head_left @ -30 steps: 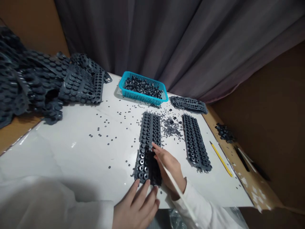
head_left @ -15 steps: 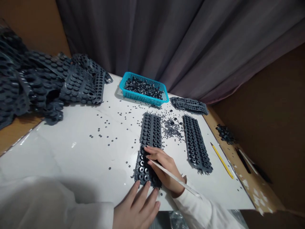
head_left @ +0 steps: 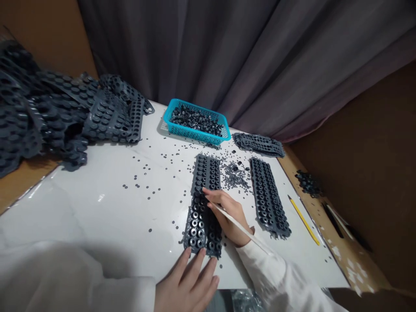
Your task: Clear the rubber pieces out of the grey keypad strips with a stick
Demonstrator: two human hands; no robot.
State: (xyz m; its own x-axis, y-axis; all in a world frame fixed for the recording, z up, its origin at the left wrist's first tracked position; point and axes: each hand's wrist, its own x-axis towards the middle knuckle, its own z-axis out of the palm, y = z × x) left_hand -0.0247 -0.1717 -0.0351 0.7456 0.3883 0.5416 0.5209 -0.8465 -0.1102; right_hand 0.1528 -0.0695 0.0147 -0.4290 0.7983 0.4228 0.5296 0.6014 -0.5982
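Observation:
A dark grey rubber sheet (head_left: pixel 202 177), moulded with rows of round ring-like parts, lies lengthwise before me. My left hand (head_left: pixel 191 277) is open, its spread fingertips resting on the near edge of that sheet. My right hand (head_left: pixel 229 216) is closed in a pinch around a slim white stick-like tool (head_left: pixel 238 225). Its shaft slants back over the wrist, while its tip points down at the middle rows of the sheet; the tip itself is hidden by the fingers. Many tiny grey discs (head_left: pixel 235 178) lie scattered just right of the sheet.
A turquoise basket (head_left: pixel 168 115) of small black parts stands at the back. Another moulded sheet (head_left: pixel 268 195) lies right, with stacked sheets (head_left: pixel 258 144) behind it. A yellow pencil (head_left: pixel 303 219) lies near the right edge. Sheets are heaped (head_left: pixel 107 112) at left.
My right hand has moved a little farther up the sheet with the white tool, uncovering more rings near the left hand. The left hand stays in place.

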